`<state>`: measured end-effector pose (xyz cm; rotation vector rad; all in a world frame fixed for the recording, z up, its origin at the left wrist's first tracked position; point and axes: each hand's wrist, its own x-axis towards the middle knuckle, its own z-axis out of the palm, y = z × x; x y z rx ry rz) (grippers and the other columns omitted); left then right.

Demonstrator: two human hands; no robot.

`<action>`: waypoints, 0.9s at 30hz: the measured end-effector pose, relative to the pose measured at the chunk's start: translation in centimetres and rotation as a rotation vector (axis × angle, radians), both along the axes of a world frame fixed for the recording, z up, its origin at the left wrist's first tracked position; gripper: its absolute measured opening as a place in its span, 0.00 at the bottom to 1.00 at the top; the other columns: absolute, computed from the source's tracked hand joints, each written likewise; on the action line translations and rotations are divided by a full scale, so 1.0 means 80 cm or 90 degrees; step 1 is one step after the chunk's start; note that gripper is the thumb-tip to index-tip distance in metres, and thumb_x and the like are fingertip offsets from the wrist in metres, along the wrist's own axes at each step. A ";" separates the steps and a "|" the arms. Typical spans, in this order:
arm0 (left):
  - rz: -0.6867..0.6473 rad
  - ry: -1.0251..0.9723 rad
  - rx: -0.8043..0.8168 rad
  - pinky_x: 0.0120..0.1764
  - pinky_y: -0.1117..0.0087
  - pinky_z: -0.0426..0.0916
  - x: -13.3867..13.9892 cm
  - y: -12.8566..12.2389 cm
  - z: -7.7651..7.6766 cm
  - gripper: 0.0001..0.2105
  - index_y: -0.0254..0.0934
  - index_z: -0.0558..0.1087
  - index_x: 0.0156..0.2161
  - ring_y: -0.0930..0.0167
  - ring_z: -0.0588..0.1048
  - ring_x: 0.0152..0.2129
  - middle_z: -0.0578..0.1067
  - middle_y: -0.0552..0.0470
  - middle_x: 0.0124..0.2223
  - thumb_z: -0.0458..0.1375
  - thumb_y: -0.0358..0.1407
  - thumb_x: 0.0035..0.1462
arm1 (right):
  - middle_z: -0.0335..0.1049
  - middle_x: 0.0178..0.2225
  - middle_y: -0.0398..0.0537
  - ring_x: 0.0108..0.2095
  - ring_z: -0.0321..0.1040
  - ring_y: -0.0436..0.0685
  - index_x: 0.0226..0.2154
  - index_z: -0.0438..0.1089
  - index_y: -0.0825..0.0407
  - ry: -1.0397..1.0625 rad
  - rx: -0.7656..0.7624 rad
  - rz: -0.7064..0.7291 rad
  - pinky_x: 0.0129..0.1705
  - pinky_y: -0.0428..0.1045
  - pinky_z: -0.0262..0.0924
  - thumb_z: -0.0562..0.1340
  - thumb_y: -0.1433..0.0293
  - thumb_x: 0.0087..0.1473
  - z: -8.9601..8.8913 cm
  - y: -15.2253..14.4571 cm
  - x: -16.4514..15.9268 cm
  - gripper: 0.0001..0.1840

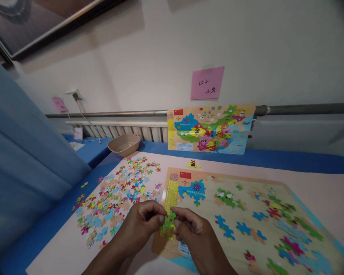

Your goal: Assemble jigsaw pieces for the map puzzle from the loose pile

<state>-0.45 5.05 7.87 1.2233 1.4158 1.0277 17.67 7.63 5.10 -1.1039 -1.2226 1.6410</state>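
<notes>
Between the fingertips of my left hand (146,221) and my right hand (193,229) are green jigsaw puzzle pieces (169,219), pinched from both sides. Both hands hover over the left border of the puzzle board (240,225), above its yellow printed strip (172,193). A joined blue section (199,191) fills the board's upper left. Small clusters sit loose on the board, among them green pieces with white sheep (226,196) and blue pieces (225,228). To the left of my hands a wide heap of loose pieces (117,194) is spread over the pale cloth.
A reference map picture (212,130) leans upright against the radiator at the back. The beige basin (124,144) stands behind the heap. One yellow cluster (193,164) lies above the board. A blue curtain (25,141) hangs at the left, and a pink note (208,83) is on the wall.
</notes>
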 end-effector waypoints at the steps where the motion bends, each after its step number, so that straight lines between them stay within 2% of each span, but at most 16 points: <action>1: 0.001 0.013 0.007 0.34 0.70 0.61 0.000 0.000 0.001 0.11 0.35 0.81 0.34 0.72 0.68 0.28 0.75 0.52 0.30 0.64 0.41 0.51 | 0.76 0.31 0.49 0.32 0.70 0.61 0.42 0.83 0.52 -0.002 0.005 -0.001 0.37 0.53 0.66 0.69 0.55 0.46 -0.005 0.000 0.000 0.24; 5: -0.005 0.044 0.021 0.35 0.69 0.62 0.001 -0.001 0.006 0.11 0.35 0.81 0.34 0.71 0.69 0.29 0.74 0.52 0.30 0.63 0.41 0.50 | 0.77 0.34 0.49 0.34 0.71 0.61 0.46 0.83 0.51 0.001 0.026 -0.022 0.39 0.53 0.67 0.69 0.54 0.48 -0.030 0.002 -0.003 0.26; 8: -0.005 0.063 0.021 0.34 0.69 0.61 0.001 -0.001 0.006 0.10 0.35 0.80 0.33 0.71 0.68 0.28 0.73 0.52 0.29 0.62 0.40 0.50 | 0.76 0.32 0.49 0.35 0.72 0.61 0.47 0.83 0.51 0.022 0.048 -0.024 0.39 0.53 0.68 0.69 0.53 0.49 -0.040 0.003 -0.005 0.26; 13: 0.007 0.018 0.008 0.34 0.69 0.60 0.002 -0.001 -0.001 0.12 0.34 0.80 0.34 0.72 0.67 0.28 0.72 0.53 0.29 0.63 0.42 0.50 | 0.77 0.35 0.50 0.36 0.72 0.62 0.46 0.82 0.51 0.018 0.056 -0.007 0.41 0.54 0.68 0.68 0.54 0.50 -0.036 0.001 -0.004 0.25; 20: 0.002 -0.053 -0.036 0.31 0.68 0.58 0.007 -0.002 -0.002 0.17 0.33 0.80 0.37 0.74 0.64 0.24 0.70 0.56 0.27 0.64 0.44 0.48 | 0.77 0.35 0.49 0.38 0.74 0.63 0.43 0.81 0.49 0.023 0.033 -0.040 0.40 0.53 0.69 0.70 0.57 0.50 -0.032 -0.001 -0.004 0.20; 24: 0.014 -0.036 -0.022 0.31 0.69 0.60 0.006 0.000 0.002 0.14 0.33 0.79 0.34 0.74 0.66 0.23 0.71 0.56 0.26 0.64 0.43 0.47 | 0.77 0.35 0.49 0.37 0.74 0.63 0.43 0.81 0.49 0.016 0.044 -0.032 0.39 0.53 0.68 0.70 0.56 0.48 -0.028 -0.001 -0.002 0.21; 27: 0.039 -0.037 -0.006 0.29 0.70 0.60 0.004 0.002 0.005 0.13 0.33 0.78 0.32 0.75 0.66 0.22 0.70 0.56 0.24 0.64 0.42 0.45 | 0.77 0.35 0.48 0.34 0.73 0.61 0.44 0.80 0.49 0.033 0.014 -0.032 0.36 0.52 0.67 0.71 0.57 0.50 -0.019 -0.004 -0.001 0.21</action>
